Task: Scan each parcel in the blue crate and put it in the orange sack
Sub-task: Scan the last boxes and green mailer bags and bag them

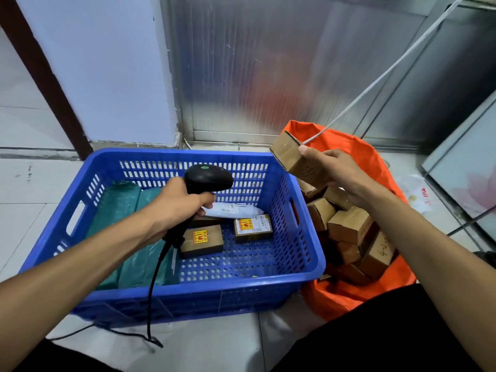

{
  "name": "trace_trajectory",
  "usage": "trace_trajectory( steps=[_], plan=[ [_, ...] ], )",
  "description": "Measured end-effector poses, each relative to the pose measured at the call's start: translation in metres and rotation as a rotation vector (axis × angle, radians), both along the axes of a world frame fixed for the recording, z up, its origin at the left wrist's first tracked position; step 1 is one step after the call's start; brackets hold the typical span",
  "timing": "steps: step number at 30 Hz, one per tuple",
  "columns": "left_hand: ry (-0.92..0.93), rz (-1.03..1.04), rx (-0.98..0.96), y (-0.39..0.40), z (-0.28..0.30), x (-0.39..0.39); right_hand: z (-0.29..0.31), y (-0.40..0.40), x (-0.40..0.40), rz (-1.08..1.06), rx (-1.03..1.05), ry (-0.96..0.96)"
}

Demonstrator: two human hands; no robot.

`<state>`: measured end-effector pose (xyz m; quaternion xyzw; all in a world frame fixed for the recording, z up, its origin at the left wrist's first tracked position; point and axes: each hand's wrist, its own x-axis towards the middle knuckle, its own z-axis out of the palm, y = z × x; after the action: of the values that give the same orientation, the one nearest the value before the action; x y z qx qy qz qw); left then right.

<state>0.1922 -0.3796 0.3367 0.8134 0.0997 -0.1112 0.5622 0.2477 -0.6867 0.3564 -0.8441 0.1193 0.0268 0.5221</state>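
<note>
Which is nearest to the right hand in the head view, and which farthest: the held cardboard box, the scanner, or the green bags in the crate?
1. Cardboard box: gripped in the right hand, above the orange sack.
2. Scanner: held in the left hand, over the crate's middle.
3. Green bags: at the crate's left side, farthest.

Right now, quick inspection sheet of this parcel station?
Surface: pale tiled floor.
Job's things: blue perforated plastic crate holds green poly mailers, two labelled cardboard boxes, a white mailer; orange fabric sack holds brown cartons.
Clutter: white plastic bag.
Grippers: left hand grips black handheld scanner; right hand holds small brown carton above sack.
Cables: black scanner cord; white cable.
Surroundings: ribbed metal panel.
</note>
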Motion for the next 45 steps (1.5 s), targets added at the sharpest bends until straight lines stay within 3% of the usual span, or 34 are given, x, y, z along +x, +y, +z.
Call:
trace_trajectory(
  steps=[8, 13, 15, 19, 22, 28, 33, 35, 39, 42, 45],
  plan=[
    [0.027, 0.010, -0.031, -0.013, -0.012, 0.030, 0.013, -0.057, 0.006, -0.139, -0.161, 0.025],
    [0.074, 0.011, -0.106, -0.015, -0.016, 0.035, -0.012, -0.099, 0.011, -0.346, -0.433, 0.128],
    [0.074, 0.013, -0.119, -0.016, -0.015, 0.035, -0.013, -0.103, 0.008, -0.407, -0.346, 0.182],
    [0.068, 0.021, -0.114, -0.013, -0.014, 0.033, -0.019, -0.120, 0.002, -0.482, 0.067, 0.343],
    [0.066, 0.029, -0.096, -0.010, -0.014, 0.032, -0.017, -0.123, -0.011, -0.518, 0.144, 0.441],
    [0.067, 0.030, -0.057, -0.011, -0.014, 0.027, -0.043, -0.150, -0.031, -0.829, 0.221, 0.590],
    [0.065, 0.003, -0.022, -0.012, -0.017, 0.025, -0.061, -0.161, -0.026, -0.887, 0.123, 0.596],
    [0.064, 0.002, -0.017, -0.012, -0.019, 0.024, -0.067, -0.161, -0.018, -0.780, 0.057, 0.537],
    [0.074, -0.006, -0.016, -0.016, -0.021, 0.023, -0.100, -0.173, 0.003, -0.582, -0.267, 0.377],
    [0.075, -0.009, -0.007, -0.014, -0.022, 0.022, -0.106, -0.167, 0.007, -0.535, -0.536, 0.434],
    [0.072, -0.021, -0.014, -0.010, -0.022, 0.022, -0.096, -0.156, 0.014, -0.485, -0.667, 0.424]
  ],
)
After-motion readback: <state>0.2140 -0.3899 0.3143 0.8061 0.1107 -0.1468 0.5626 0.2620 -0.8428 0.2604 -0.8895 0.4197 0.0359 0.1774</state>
